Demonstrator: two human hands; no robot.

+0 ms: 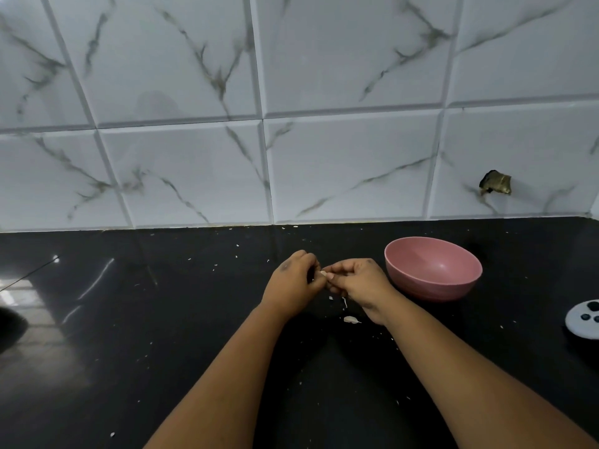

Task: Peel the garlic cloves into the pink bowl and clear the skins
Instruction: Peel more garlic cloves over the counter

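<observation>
head view | looks forward and down | close over black counter (pixel 162 319) | facing tiled wall (pixel 324 76)

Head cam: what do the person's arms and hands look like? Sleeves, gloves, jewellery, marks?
Both forearms are bare to the bottom edge of the frame, with no sleeves in view. No gloves, rings, watch or bracelets show. The left hand has a dark smudge on its back; the right hand has a smaller dark mark near the knuckles.

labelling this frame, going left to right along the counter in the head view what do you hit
left hand → garlic clove pinched between both hands → right hand → pink bowl → white round object with dark spots at the right edge
</observation>
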